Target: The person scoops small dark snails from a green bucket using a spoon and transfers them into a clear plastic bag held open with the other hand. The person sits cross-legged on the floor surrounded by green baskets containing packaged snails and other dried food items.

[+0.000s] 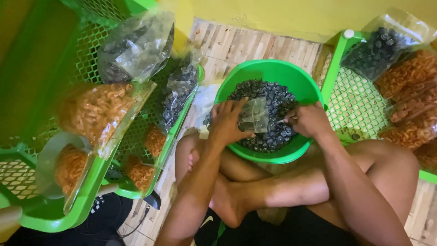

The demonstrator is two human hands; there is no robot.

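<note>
Crossed bare legs [273,191] are seen nearest the camera, with a green plastic basin [273,73] set just beyond them on the tiled floor [236,45]. A small clear plastic bag [254,116] is held over the basin's heap of dark bottle caps [277,102]: its left edge is gripped by the left hand [230,123], while the right hand [309,119], just beside the bag's right edge, is closed over caps, though what it pinches cannot be told. Green mesh baskets [355,105] of packed bags of orange and dark pieces [98,109] are ranged on both sides.
</note>
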